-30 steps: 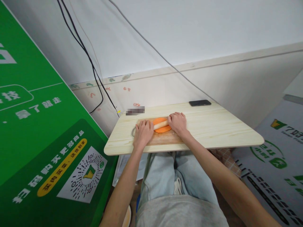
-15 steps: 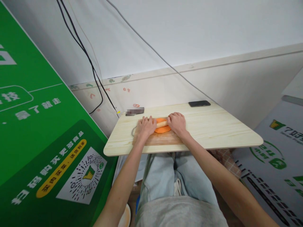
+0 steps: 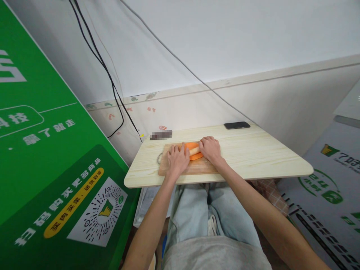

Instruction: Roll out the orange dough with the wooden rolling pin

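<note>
A pale wooden rolling pin (image 3: 194,151) lies across a flat piece of orange dough (image 3: 191,145) on a wooden cutting board (image 3: 198,169). Over the pin's left end rests my left hand (image 3: 178,159), fingers bent forward and somewhat apart. My right hand (image 3: 210,149) is closed around the right end, its knuckles raised. Both ends of the pin are hidden under the hands. Orange dough shows in front of and behind the pin's bare middle.
The board, with a metal ring handle (image 3: 159,158) on its left, lies on a light wood table (image 3: 258,150). A black phone (image 3: 237,125) lies at the back right, a blurred dark item (image 3: 161,135) at the back left. A green panel (image 3: 56,150) stands left.
My left hand has shifted right along the pin, its fingers more spread, covering more of the dough's left side. My right hand stays on the right end. The view has tilted slightly.
</note>
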The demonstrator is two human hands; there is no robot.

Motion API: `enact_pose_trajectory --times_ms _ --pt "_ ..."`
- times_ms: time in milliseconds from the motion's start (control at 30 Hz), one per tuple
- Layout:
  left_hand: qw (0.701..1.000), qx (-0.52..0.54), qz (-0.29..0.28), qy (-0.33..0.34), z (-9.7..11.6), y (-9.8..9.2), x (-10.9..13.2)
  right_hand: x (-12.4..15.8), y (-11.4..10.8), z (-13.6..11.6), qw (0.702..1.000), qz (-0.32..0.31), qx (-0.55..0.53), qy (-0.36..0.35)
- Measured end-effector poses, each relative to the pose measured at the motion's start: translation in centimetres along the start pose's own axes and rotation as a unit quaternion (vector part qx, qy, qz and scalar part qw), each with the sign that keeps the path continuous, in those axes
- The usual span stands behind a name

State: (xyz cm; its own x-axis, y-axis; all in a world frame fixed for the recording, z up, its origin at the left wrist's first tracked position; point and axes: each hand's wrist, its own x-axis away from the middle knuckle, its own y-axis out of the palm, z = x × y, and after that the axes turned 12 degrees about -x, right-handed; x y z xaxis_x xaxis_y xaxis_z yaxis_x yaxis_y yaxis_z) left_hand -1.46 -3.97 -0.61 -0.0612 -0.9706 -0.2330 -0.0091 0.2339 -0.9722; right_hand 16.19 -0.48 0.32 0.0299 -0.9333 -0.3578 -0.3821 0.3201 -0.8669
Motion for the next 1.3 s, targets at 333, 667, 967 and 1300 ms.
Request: enact_pose_trajectory --times_ms 333,667,967,1300 --pt "1.0 -0.018 -0.017 -0.001 -1.1 -1.0 -2.2 0.1 0.1 -0.2 1.0 0.02 -0.004 0.009" --pt "0.999 -0.018 0.026 -0.016 0.8 0.1 2.3 0.2 -0.3 -0.4 0.999 0.01 -0.021 0.035" --pt "1.0 -0.003 -0.009 -0.003 -1.1 -0.9 -1.6 0.2 0.0 -0.3 0.999 0.021 -0.014 0.024" --pt "0.999 -0.02 0.033 0.01 1.0 0.3 3.6 0.3 -0.4 -0.5 0.999 0.019 -0.021 0.028"
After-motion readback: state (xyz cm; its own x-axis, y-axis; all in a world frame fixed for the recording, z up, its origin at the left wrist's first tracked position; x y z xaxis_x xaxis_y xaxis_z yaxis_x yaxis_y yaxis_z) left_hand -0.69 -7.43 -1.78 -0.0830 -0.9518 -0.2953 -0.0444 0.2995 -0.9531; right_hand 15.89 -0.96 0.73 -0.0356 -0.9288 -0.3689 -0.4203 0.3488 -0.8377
